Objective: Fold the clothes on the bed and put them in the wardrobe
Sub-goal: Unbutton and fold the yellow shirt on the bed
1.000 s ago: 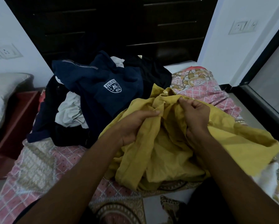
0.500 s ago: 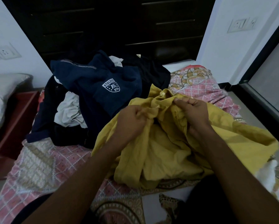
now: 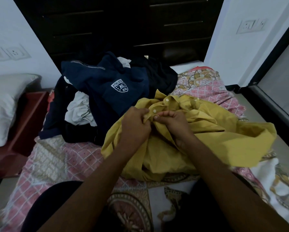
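- Yellow shirt (image 3: 224,139) crumpled on the bed (image 3: 65,156), near and right of the dark clothes pile (image 3: 107,84); since a second ago, turned so that the front strip with white buttons (image 3: 154,111) faces up.
- Hands drawn closer together than before, almost touching.
- Left hand (image 3: 133,128) curled, pinching the strip's left edge.
- Right hand (image 3: 175,124) curled, pinching fabric just beside a button.
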`<state>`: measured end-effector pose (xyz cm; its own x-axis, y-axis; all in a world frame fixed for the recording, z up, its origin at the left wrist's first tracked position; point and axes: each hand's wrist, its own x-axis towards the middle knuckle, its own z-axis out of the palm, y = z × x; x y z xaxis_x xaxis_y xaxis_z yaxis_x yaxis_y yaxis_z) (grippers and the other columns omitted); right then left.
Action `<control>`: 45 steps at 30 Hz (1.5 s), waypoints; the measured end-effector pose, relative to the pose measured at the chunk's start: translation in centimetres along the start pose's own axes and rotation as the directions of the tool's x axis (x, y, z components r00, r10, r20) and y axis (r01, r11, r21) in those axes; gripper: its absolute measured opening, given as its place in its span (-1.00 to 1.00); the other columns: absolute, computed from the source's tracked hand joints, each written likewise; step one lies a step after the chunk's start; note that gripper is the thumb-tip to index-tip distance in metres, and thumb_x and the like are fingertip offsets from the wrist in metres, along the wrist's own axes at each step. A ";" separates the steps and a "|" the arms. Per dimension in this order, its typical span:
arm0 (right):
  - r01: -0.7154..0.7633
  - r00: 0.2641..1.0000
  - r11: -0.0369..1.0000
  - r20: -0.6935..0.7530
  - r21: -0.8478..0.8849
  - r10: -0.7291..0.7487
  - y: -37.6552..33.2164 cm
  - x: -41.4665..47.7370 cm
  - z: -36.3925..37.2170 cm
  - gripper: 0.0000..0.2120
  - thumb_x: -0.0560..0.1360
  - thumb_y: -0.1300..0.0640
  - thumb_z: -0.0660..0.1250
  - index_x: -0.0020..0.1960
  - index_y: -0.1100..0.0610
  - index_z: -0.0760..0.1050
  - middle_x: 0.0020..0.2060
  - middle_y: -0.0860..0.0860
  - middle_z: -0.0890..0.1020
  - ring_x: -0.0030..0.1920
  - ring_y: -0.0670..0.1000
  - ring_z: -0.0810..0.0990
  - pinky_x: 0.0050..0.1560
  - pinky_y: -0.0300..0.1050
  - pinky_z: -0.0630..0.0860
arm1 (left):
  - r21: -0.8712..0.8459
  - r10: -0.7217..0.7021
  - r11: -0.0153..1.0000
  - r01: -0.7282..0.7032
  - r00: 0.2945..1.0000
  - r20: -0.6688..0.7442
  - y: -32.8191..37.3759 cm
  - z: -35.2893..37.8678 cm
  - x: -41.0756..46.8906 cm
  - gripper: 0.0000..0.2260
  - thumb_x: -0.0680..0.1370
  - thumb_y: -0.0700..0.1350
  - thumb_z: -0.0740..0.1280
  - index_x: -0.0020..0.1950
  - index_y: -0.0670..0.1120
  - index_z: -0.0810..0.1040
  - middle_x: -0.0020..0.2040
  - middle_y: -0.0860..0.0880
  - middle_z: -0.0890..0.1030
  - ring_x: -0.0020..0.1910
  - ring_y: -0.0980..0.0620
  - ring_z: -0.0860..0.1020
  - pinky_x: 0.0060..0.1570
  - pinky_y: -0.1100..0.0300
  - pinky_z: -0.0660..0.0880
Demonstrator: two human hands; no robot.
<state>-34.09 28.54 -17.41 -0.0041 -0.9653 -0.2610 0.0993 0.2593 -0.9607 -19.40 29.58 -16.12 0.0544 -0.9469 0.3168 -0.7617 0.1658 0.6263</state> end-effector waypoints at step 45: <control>0.395 0.892 0.910 -0.183 -0.129 -0.413 0.0 0.0 0.2 -0.76 0.47 0.30 0.49 0.13 0.19 0.68 -0.10 -0.10 0.74 -0.03 -0.16 0.71 -0.02 -0.25 0.63 | -0.790 -0.360 0.424 0.442 0.883 0.301 1.1 1.7 -0.1 -0.81 0.53 -0.27 0.42 0.14 -0.16 0.65 -0.02 -0.08 0.72 -0.01 0.00 0.69 -0.02 0.13 0.64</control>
<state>-33.93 28.54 -17.36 -0.2266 -0.9629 0.1467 -0.0393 -0.1415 -0.9892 -21.29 29.35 -16.64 0.1276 -0.9788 -0.1603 0.2112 -0.1310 0.9686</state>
